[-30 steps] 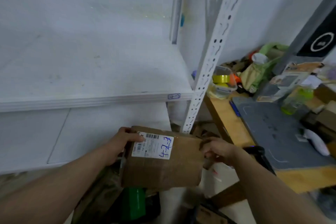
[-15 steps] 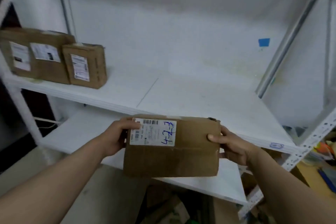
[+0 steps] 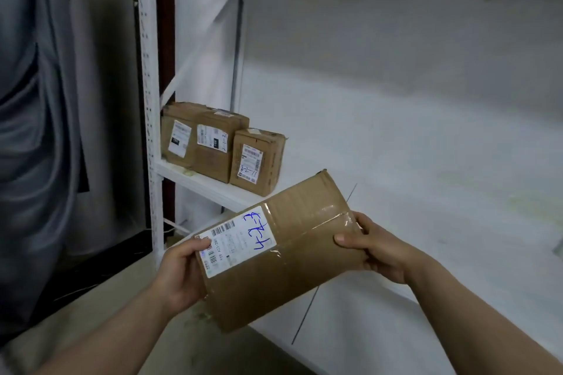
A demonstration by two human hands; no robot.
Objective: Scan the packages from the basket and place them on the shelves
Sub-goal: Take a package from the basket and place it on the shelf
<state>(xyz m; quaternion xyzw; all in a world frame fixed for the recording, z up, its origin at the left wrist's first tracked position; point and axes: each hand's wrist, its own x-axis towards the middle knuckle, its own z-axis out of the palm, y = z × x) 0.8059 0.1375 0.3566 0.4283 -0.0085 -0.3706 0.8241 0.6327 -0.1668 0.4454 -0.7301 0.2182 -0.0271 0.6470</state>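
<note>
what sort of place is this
Probably a parcel storeroom or pickup depot. White metal shelving holds three labelled cardboard boxes, and the left hand and right hand hold another taped package bearing a barcode label with a handwritten code.

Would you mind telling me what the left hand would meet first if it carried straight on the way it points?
Probably the smallest box of the three on the shelf; the left hand, gripping the package, points up-right toward it, though depth is unclear.
</note>
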